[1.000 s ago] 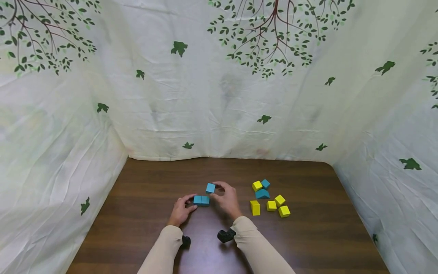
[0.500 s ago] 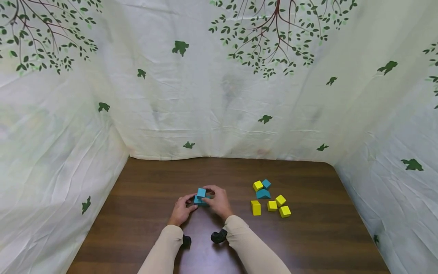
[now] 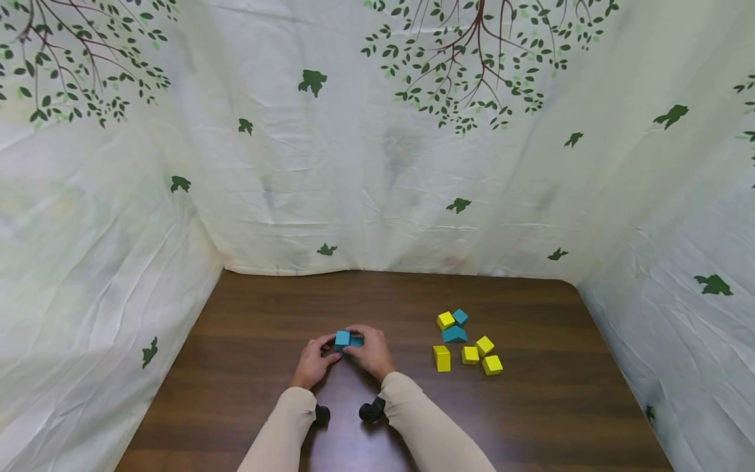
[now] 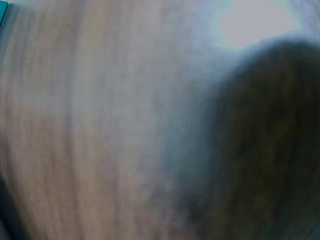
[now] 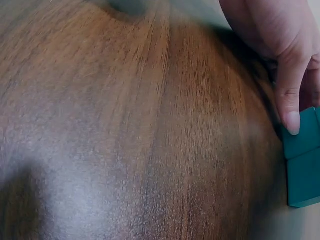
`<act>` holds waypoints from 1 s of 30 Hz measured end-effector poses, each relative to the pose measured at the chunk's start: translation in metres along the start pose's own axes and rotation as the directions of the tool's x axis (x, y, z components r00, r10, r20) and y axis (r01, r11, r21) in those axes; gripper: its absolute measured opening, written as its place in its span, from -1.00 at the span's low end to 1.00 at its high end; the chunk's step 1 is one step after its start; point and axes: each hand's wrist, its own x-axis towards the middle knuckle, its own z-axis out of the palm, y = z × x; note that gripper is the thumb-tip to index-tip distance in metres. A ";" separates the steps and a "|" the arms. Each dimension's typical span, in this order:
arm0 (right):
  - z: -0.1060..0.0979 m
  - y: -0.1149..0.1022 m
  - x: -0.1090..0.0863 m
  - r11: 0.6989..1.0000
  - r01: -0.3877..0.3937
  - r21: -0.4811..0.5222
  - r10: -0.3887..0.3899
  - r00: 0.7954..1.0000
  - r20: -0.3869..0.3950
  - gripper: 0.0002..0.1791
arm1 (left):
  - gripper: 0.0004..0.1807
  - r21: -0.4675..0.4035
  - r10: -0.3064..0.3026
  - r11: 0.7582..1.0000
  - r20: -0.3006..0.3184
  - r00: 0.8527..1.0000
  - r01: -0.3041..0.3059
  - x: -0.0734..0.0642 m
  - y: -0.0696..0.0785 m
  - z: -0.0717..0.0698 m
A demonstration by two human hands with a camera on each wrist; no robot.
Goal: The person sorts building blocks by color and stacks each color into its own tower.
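Observation:
Two blue cubes sit side by side on the brown table, and the right one's top (image 3: 356, 341) shows between the right hand's fingers. A third blue cube (image 3: 343, 337) is over the left one, which it mostly hides. My right hand (image 3: 373, 353) pinches this upper cube between thumb and fingers. My left hand (image 3: 313, 364) grips the left side of the lower pair with thumb and forefinger. In the right wrist view, a thumb (image 5: 291, 112) presses on the stacked blue cubes (image 5: 302, 180). Only a blue corner (image 4: 3, 9) appears in the blurred left wrist view.
To the right on the table (image 3: 531, 406) lie several yellow cubes (image 3: 492, 365), a taller yellow block (image 3: 442, 358), a blue triangular block (image 3: 454, 334) and a small blue block (image 3: 460, 316). A leaf-patterned white cloth (image 3: 383, 196) hangs behind and at both sides.
My right hand has moved left and down with the blue cube, bringing it from above the right of the pair onto the left cube. My left hand has stayed in place.

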 end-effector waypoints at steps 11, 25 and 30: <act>0.001 0.001 0.002 1.000 0.018 -0.005 -0.018 1.000 -0.010 -0.62 | -0.57 0.002 0.007 1.000 -0.012 1.000 -0.007 0.000 0.002 0.000; 0.003 0.000 0.000 1.000 0.026 0.015 -0.026 1.000 -0.012 -0.60 | -0.57 0.006 -0.002 1.000 0.002 1.000 0.002 0.001 0.000 0.001; 0.004 0.003 0.000 0.999 0.040 0.025 -0.039 0.999 -0.012 -0.57 | -0.56 -0.002 -0.005 1.000 -0.003 1.000 0.005 0.001 -0.001 0.001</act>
